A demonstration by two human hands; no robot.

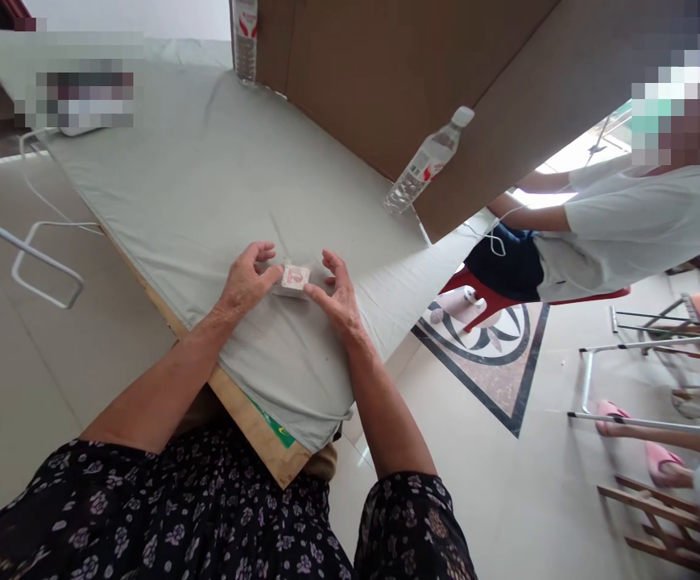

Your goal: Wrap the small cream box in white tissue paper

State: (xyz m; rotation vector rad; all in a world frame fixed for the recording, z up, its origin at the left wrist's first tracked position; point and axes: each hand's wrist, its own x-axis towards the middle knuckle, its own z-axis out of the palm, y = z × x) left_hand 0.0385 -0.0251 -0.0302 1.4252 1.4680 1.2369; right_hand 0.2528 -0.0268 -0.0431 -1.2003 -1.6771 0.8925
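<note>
A small, clear-sided box with a white top and a red print lies on the pale green tablecloth, between my two hands. It looks like a boxed deck of cards, but the print is too small to read. My left hand is beside its left edge, thumb tip touching or almost touching it and fingers curved apart. On the other side, my right hand has its thumb at the box's lower right corner, with the other fingers raised and spread. Neither hand is wrapped around the box.
A cardboard partition stands across the table. A water bottle leans against it; another bottle is farther back. The wooden table edge is close to my body. A seated person is at the right.
</note>
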